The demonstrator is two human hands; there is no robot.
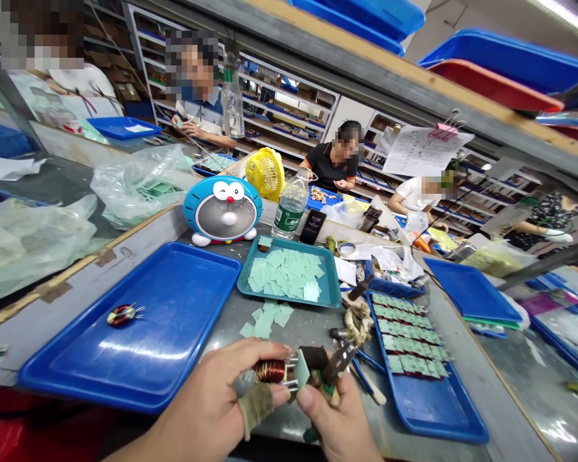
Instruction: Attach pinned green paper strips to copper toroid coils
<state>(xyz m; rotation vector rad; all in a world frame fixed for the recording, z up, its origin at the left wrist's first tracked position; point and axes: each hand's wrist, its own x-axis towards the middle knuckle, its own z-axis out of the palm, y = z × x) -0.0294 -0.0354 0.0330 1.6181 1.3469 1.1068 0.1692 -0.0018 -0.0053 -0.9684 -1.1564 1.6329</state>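
My left hand, with a cloth finger wrap, grips a copper-wound coil between thumb and fingers. The coil's metal leads point right, at a thin light-green square plate. My right hand pinches the plate by its lower edge with the thumb. It also holds a pair of pliers, jaws up, against the fingers. A dark cylinder shows just behind the plate; whether it is touched I cannot tell. Some right-hand fingers are hidden.
A blue tray at left carries one coil. Loose green plates lie in a teal tray and before it. At right, another blue tray holds rows of plated coils. A fan, bottle and phone stand behind. Several people sit beyond.
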